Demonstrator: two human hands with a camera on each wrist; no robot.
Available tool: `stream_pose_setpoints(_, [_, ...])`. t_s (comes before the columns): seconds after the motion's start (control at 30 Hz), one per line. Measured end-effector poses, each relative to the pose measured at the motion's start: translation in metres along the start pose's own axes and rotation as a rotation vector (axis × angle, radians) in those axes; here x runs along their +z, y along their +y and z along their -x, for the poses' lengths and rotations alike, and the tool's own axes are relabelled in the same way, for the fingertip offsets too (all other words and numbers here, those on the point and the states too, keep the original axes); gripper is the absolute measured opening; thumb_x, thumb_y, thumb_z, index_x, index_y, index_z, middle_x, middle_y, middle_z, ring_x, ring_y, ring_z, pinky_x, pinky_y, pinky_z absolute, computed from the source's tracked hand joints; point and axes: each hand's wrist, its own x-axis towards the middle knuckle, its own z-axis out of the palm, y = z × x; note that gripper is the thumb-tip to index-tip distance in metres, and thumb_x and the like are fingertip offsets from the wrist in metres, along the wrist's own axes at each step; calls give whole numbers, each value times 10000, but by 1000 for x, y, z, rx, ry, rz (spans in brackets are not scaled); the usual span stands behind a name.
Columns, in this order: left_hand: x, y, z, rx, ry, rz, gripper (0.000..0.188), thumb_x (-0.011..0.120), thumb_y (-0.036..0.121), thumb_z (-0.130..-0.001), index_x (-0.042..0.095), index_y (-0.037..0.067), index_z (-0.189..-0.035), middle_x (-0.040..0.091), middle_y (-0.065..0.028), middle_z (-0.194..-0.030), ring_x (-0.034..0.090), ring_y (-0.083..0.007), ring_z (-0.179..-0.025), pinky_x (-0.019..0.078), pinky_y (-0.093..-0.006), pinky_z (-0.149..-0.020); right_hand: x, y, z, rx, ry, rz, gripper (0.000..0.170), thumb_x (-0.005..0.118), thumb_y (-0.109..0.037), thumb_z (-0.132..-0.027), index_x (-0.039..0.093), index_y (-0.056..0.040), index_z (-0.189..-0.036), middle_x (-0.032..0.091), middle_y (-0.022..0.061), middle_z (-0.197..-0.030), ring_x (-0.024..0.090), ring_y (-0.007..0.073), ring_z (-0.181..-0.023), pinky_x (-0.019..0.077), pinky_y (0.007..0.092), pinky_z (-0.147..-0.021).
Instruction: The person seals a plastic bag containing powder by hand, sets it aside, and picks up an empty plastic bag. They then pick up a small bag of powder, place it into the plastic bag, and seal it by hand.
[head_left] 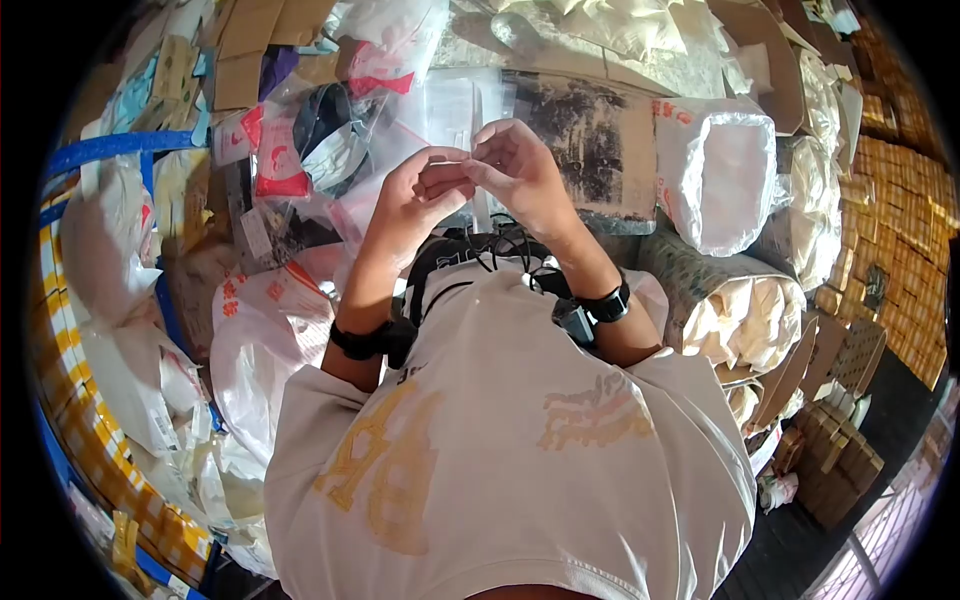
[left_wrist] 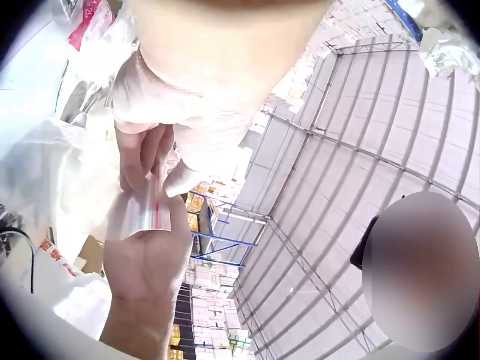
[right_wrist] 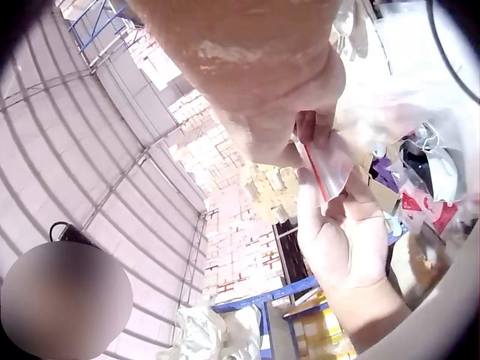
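Observation:
In front of the chest, the left hand [head_left: 420,190] and the right hand [head_left: 525,175] meet at their fingertips. Between them is a small clear zip-lock bag with a red line along its seal, seen as a zip-lock bag [right_wrist: 331,174] in the right wrist view. One side is pinched by the left fingers and thumb, the other by the right. From the left wrist view, the same bag [left_wrist: 142,214] spans the gap between the hands, its film partly hidden by fingers. Below the hands lies a pile of clear plastic bags [head_left: 445,110].
A dusty dark-and-brown board [head_left: 590,140] lies ahead. To the right stand a plastic-lined box [head_left: 735,185] and a sack-like container [head_left: 740,310] of pale pieces. Clear bags with red labels [head_left: 280,165] lie left, beside a blue-framed rack [head_left: 130,150] and white bags [head_left: 110,230].

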Motion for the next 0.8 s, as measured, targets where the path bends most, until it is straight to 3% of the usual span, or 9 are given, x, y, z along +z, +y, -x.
stream_pose_setpoints(0.17, [1,-2,1,-3,40,18,385,647,-40,-853,546,-22,-1224,660,-100,-1102,637,-139,-1009,516,-277,-936,-2,7,0,-21,-11,38,292,718,29,-856,518,-5,-1067,578,46,-954,601,112,-864,517,253,-792])
stream_pose_setpoints(0.47, [10,-16,-5,-73,198,-140,408,642,-68,-808,504,-22,-1189,675,-137,-1052,660,-147,-961,533,-260,-829,-4,22,2,-59,48,250,301,728,29,-835,526,18,-1058,595,70,-932,619,130,-838,551,279,-755])
stream_pose_setpoints(0.67, [7,-34,-13,27,216,-371,406,648,-53,-809,496,-38,-1185,694,-142,-1015,679,-151,-916,540,-257,-798,-5,20,2,-28,97,400,307,748,8,-814,546,23,-1045,625,84,-913,647,144,-824,556,284,-752])
stream_pose_setpoints(0.8, [10,-28,-14,5,182,-328,379,634,-53,-822,503,-38,-1178,699,-137,-1010,682,-149,-912,536,-246,-804,-4,15,1,-22,110,471,299,751,-1,-815,549,25,-1035,633,86,-896,653,143,-810,556,282,-745])
